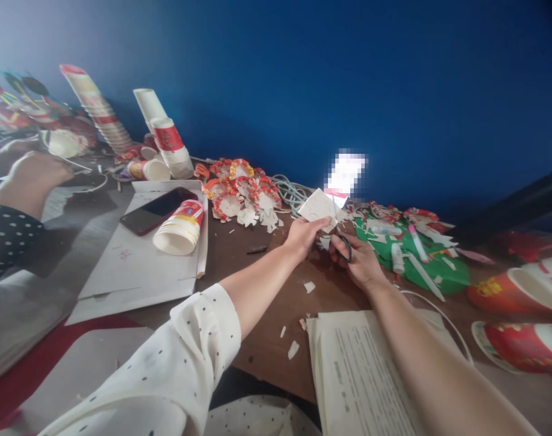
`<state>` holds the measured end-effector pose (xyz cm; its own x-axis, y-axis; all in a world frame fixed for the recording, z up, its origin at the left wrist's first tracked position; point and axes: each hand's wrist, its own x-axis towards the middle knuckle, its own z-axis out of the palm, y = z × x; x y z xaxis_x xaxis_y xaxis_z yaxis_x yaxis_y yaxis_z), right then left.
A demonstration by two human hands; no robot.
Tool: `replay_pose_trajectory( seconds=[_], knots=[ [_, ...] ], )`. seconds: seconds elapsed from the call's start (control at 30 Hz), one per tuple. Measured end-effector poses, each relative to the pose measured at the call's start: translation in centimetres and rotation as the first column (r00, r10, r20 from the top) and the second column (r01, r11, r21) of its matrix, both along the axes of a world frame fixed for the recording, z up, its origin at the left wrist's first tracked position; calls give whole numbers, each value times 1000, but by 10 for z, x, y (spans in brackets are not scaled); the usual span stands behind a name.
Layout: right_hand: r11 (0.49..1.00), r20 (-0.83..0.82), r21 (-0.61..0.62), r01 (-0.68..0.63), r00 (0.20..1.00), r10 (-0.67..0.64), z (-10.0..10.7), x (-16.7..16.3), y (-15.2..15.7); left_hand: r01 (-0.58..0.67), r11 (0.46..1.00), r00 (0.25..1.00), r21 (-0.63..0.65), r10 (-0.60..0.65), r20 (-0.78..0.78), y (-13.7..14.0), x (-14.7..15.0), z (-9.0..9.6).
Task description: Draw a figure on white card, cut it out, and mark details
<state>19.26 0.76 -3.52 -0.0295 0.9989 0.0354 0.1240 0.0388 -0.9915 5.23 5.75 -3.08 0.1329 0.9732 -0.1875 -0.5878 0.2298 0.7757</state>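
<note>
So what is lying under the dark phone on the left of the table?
The phone lies on a large white sheet, beside a tipped stack of paper cups resting on the same sheet. Below is brown table. Whatever is directly beneath the phone is covered.

I am finding bare brown table [257,284] between my forearms, dotted only with small paper scraps [309,286], so my hands are passing freely there. Beyond my left hand [303,233] a heap of red-and-white cut-outs [242,194] and a tipped stack of cups [180,227] are blocking the way. To my right the green sheet [439,269] littered with markers and the red bowls [521,290] are crowding the edge, and printed papers [362,375] are lying under my right forearm.
</note>
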Motion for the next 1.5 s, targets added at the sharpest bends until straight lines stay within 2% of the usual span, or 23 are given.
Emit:
replay_pose_trajectory(
  seconds=[0.23, 0.47, 0.67, 0.77, 0.93, 1.5],
  knots=[
    [999, 7, -17, 49, 999, -49, 4, -3, 0, -4, 1000, 1000, 19, 4, -11, 0, 4, -4],
    [1000, 18, -1, 19, 1000, -19, 7, -6, -1, -30, 1000, 999, 7, 30, 43, 1, 1, 1],
    [998, -99, -58, 33, 994, -39, 8, -9, -3, -58, 998, 998, 38, 57, 35, -2, 3, 3],
    [997, -149, -71, 34, 988, -44, 7, -9, -3, -51, 999, 998, 10, 50, 34, -4, 4, 2],
    [997, -157, -67, 30, 987, -41, 4, -8, -1, -47, 998, 999, -49, 48, 17, -5, 4, 1],
    [997, -248, -75, 4, 968, -22, 4, -9, -2, -111, 992, 991, -65, 116, 72, -9, 7, 6]
  ],
)
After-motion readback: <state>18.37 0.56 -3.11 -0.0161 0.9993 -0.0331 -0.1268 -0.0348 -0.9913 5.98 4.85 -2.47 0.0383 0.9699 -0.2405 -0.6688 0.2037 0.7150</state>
